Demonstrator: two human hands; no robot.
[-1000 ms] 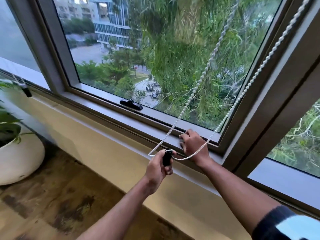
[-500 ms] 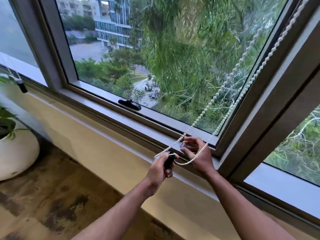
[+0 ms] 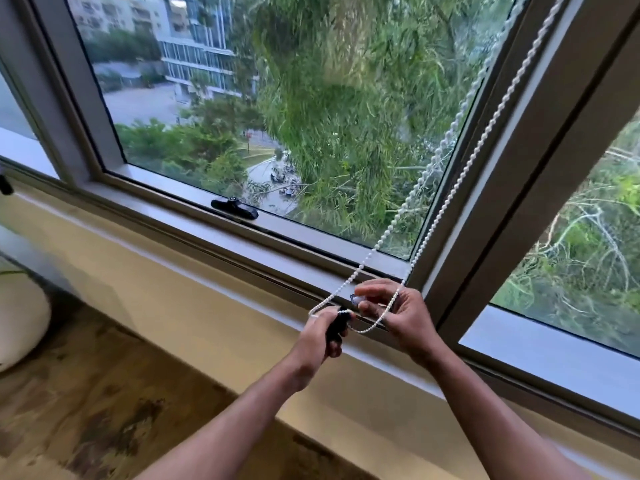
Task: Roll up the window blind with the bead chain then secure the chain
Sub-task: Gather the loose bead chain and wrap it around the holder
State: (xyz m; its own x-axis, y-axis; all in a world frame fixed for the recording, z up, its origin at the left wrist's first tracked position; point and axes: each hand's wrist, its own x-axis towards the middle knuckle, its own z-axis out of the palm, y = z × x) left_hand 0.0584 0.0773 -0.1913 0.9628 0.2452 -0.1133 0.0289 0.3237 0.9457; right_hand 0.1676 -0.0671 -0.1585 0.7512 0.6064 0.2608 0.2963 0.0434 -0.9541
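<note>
Below the window frame (image 3: 277, 244), the left hand (image 3: 320, 337) wraps its fingers round the black weight (image 3: 335, 328). The right hand (image 3: 405, 317) curls its fingers round the bead chain (image 3: 446, 202), which looks light, limp and best pinched between beads.

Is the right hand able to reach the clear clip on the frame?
Likely yes: the right hand has thumb and forefinger around the clear clip; the bead chain only drapes over the hand.
</note>
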